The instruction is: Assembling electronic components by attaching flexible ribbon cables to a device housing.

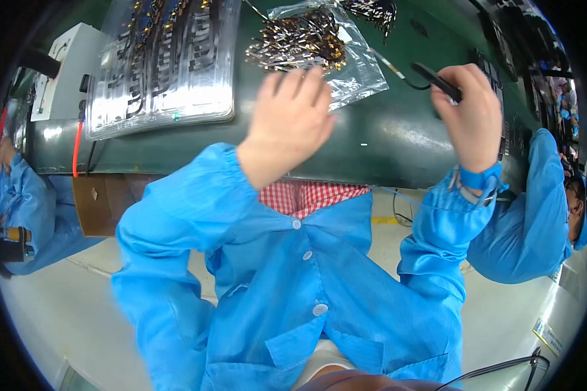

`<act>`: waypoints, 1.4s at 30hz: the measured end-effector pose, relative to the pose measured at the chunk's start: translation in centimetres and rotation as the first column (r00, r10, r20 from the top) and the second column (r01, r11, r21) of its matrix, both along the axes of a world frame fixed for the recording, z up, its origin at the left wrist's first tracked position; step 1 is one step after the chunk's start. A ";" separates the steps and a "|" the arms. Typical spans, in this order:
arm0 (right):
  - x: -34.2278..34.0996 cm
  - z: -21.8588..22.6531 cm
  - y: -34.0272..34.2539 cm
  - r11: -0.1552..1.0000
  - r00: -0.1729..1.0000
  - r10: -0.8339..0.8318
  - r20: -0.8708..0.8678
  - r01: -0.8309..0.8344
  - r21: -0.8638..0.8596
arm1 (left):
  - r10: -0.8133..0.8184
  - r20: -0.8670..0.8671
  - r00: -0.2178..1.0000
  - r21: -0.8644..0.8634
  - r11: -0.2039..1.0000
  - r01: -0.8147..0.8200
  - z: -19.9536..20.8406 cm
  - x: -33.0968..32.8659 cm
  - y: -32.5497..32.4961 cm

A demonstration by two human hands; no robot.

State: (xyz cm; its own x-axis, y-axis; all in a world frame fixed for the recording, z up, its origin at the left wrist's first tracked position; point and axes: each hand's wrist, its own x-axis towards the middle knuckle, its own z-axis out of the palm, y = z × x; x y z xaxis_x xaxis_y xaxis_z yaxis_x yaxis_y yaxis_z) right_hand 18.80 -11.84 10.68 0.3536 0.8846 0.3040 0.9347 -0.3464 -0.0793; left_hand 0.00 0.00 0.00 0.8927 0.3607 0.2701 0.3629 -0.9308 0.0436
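My left hand (287, 120) is palm down at the near edge of a pile of short cables with gold and silver metal ends (300, 42). Its fingers are slightly bent and apart, and I see nothing in them; the underside is hidden. The pile lies on a clear plastic bag (359, 85). Farther right, my right hand (473, 114) pinches a slim black tool (437, 81) between thumb and fingers; its exact kind is unclear. A thin black cable with a pale sleeve (388, 63) curves from beside that tool toward the bag. A blue band is around my right wrist.
Clear plastic trays (166, 78) with rows of cables stand on the green table (391, 156) to the left. Beyond them is a white box (68, 72) with an orange cord (78, 150). More cables (375, 14) lie at the back. People in blue sit on both sides.
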 end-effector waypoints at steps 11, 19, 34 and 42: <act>8.8 1.0 5.2 0.915 0.914 0.402 0.058 -0.403 -0.001 | 0.005 0.177 0.984 -0.034 0.999 0.001 -0.7 2.3 1.8; 11.9 -0.1 13.9 0.886 0.883 0.439 0.165 -0.394 -0.246 | 0.102 0.179 0.978 -0.362 0.932 -0.031 1.7 2.7 0.8; 7.8 -0.5 12.2 0.936 0.949 0.281 0.144 -0.304 0.176 | 0.466 0.096 0.879 -0.239 0.869 -0.434 -1.6 7.3 0.5; 8.8 -6.1 14.2 0.943 0.950 0.290 -0.114 -0.263 0.205 | 0.496 0.155 0.854 -0.183 0.864 -0.468 -2.2 8.3 1.5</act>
State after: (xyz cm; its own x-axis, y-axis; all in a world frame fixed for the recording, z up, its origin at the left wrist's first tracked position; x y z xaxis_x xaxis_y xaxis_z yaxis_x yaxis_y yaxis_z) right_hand 27.56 2.37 4.56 0.1540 0.8864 0.4367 0.9661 -0.0423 -0.2548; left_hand 8.33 1.49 -2.21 0.5332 0.7771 0.3345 0.7363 -0.6209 0.2690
